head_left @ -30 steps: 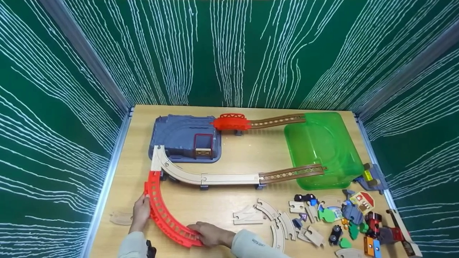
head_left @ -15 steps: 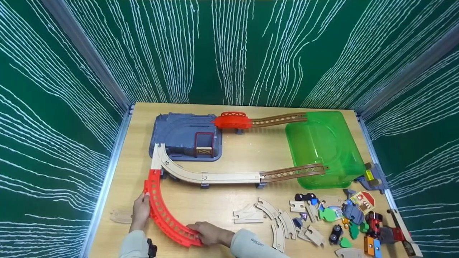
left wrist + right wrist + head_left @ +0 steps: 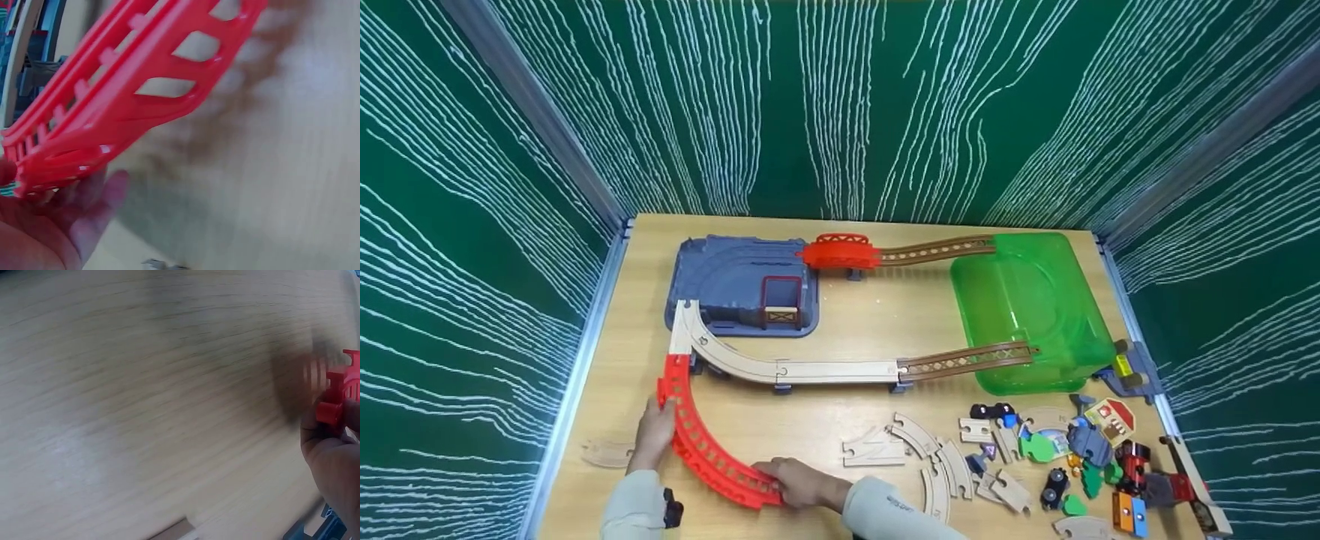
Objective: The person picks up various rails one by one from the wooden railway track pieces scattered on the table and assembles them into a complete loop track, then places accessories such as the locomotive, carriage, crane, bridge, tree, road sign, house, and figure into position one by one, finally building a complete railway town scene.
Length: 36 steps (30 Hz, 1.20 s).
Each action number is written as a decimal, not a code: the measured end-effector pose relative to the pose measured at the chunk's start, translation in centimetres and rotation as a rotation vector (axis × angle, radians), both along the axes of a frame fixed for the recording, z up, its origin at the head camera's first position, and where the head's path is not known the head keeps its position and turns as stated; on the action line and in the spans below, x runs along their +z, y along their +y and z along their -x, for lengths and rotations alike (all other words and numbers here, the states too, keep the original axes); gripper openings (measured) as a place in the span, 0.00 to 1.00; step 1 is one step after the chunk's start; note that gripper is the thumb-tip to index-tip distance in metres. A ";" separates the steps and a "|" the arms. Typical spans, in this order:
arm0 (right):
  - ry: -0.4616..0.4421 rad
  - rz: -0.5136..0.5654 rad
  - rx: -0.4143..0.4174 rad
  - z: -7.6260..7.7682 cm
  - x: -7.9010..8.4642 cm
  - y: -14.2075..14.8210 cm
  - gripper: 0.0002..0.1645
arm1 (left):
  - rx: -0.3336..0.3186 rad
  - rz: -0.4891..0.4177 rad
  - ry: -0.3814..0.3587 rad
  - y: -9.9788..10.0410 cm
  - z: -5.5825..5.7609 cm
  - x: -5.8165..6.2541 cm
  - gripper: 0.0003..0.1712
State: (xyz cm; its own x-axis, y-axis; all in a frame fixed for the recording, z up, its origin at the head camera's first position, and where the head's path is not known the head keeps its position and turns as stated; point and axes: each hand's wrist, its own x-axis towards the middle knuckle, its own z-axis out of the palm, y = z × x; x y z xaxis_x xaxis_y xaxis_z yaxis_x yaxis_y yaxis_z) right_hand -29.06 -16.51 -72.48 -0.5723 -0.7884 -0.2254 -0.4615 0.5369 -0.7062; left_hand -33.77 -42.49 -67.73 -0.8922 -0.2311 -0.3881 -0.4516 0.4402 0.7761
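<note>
Tilting the red track, pinched by left hand at 9 o'clock and right hand at 4, could totally knock the wooden piece at 11 crooked.

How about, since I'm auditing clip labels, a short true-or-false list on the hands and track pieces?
1. The left hand grips the red curved track. True.
2. The right hand holds a black wheeled toy. False: it grips the near end of the red curved track.
3. In the head view, a wooden piece lies left of the left hand. True.
4. The red-roofed house piece sits on the gray base. False: it lies near the green box.
5. A brown track runs between the red bridge and the green box. True.
</note>
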 end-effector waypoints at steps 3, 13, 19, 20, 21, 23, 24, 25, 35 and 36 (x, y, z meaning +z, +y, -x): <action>-0.003 0.008 -0.011 0.1 0.0 0.1 0.34 | -0.048 0.133 0.055 0.3 1.6 0.6 0.36; -0.037 0.029 -0.016 0.1 0.2 0.2 0.33 | -0.193 0.619 0.315 1.9 4.5 -0.2 0.34; -0.079 0.027 -0.016 -0.2 0.0 0.1 0.34 | -0.154 0.780 0.373 3.1 4.0 -1.1 0.29; -0.083 0.030 -0.018 -0.3 0.0 0.2 0.34 | -0.144 0.796 0.366 3.3 3.9 -1.2 0.29; -0.089 0.037 -0.020 -0.3 0.0 0.2 0.35 | -0.135 0.810 0.354 3.6 3.8 -1.3 0.29; -0.104 0.054 -0.024 -0.4 0.0 0.2 0.36 | -0.126 0.845 0.332 4.0 3.7 -1.4 0.29; -0.110 0.060 -0.026 -0.5 0.0 0.3 0.36 | -0.129 0.871 0.320 4.1 3.7 -1.5 0.29; -0.113 0.063 -0.025 -0.5 0.1 0.3 0.36 | -0.132 0.899 0.309 4.3 3.8 -1.5 0.29; -0.143 0.064 0.002 0.3 0.5 0.3 0.34 | -0.089 0.871 0.231 4.1 5.1 -0.9 0.24; -0.138 0.072 0.011 0.4 0.5 0.3 0.34 | -0.077 0.859 0.224 4.0 5.2 -0.8 0.24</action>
State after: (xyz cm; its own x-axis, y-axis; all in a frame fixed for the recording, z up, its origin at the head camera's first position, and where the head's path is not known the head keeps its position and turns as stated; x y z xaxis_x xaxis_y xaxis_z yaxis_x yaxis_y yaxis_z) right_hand -29.48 -16.26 -72.00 -0.5312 -0.8114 -0.2439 -0.3632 0.4782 -0.7996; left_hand -39.00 -38.48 -68.52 -0.9514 -0.2982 0.0773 -0.2739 0.9336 0.2309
